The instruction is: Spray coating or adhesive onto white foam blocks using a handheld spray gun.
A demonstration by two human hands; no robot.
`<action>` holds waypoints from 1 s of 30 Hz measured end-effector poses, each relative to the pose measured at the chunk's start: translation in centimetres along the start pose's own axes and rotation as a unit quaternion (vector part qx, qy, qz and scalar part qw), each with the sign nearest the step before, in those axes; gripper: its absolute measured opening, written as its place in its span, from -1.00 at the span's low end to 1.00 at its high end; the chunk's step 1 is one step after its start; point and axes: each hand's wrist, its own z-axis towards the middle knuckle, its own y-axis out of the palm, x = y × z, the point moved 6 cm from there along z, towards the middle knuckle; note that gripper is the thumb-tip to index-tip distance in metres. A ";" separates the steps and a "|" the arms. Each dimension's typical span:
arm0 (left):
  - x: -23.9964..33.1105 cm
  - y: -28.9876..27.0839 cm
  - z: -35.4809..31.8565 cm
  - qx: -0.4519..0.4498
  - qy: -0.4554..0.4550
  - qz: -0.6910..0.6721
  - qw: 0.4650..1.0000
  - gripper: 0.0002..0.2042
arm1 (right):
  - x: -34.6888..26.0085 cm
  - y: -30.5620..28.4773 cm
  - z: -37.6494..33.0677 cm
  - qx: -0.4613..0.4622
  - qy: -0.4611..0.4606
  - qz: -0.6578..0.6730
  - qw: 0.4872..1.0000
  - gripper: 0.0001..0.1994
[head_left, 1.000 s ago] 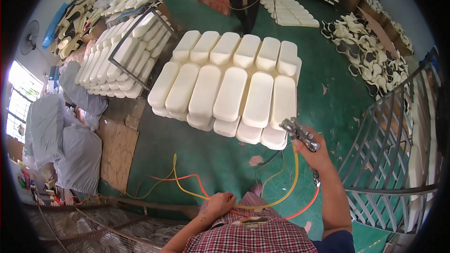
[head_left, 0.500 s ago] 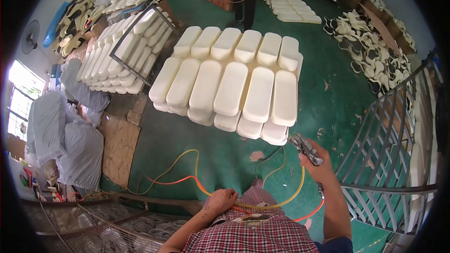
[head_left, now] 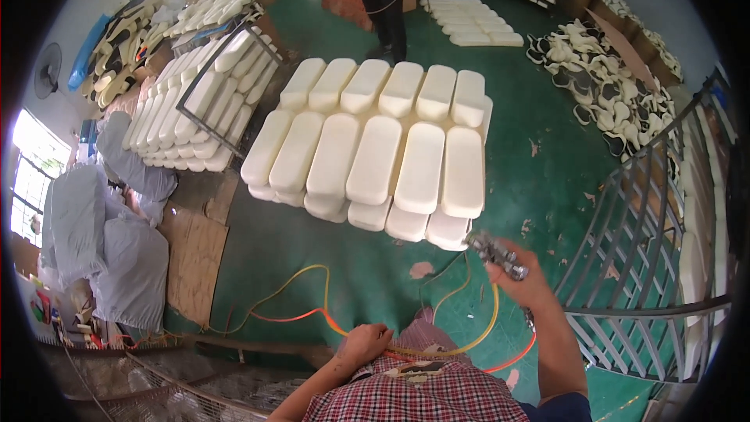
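Note:
My right hand is wrapped round a metal spray gun, its front end close to the near right corner of the stacked pads. A yellow hose and an orange hose run to the gun's side. At my waist, my left hand is closed over these hoses, which pass under it; its fingertips are partly hidden. In front of me, cream-white rounded foam pads lie in two rows on top of more pads.
A metal rack stands at right, a mesh frame at lower left. Grey bags and another pad stack are at left. Beyond the pads stands a person holding a hose. White-and-black pieces are heaped at far right.
The view has shifted slightly, so the pads sit a little lower and to the left. My right hand with the spray gun appears slightly lower and to the left; both grips stay the same.

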 end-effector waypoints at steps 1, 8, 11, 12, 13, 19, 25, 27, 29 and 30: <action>0.0 0.1 0.1 0.001 -0.005 -0.002 1.000 -0.67 | -0.1 0.2 -0.2 -0.006 -0.006 0.011 1.000 -0.56; 2.4 0.6 1.0 -0.001 0.022 -0.010 1.000 -0.68 | 0.0 -3.3 2.1 0.102 -0.026 0.050 0.993 -0.57; 2.0 0.8 1.2 0.009 0.019 0.007 1.000 -0.68 | 0.9 -4.2 0.8 0.065 0.032 0.045 0.996 -0.57; 1.9 1.2 1.2 0.008 0.020 0.006 1.000 -0.68 | 0.1 -4.2 0.1 0.042 0.024 0.052 0.997 -0.58; 1.9 1.4 1.1 0.016 0.031 0.002 0.999 -0.69 | 0.6 -4.5 -0.1 0.041 0.024 0.051 0.998 -0.58; 4.0 1.8 1.8 0.007 0.057 0.006 0.998 -0.71 | 1.2 -7.2 0.0 0.139 0.020 0.103 0.985 -0.58; 4.0 2.8 2.0 -0.019 0.043 0.011 0.999 -0.67 | 1.8 -6.8 -0.6 0.086 -0.011 0.054 0.995 -0.56; 4.0 3.0 1.8 -0.025 0.040 0.016 0.999 -0.67 | 1.9 -7.6 0.0 0.126 0.002 0.073 0.989 -0.55; 4.5 2.6 1.6 -0.014 0.030 0.004 0.999 -0.66 | 2.5 -8.0 -0.8 0.129 0.010 0.078 0.989 -0.55; 4.5 2.6 1.5 -0.014 0.030 0.004 0.999 -0.66 | 2.8 -7.8 -1.5 0.103 0.015 0.080 0.991 -0.56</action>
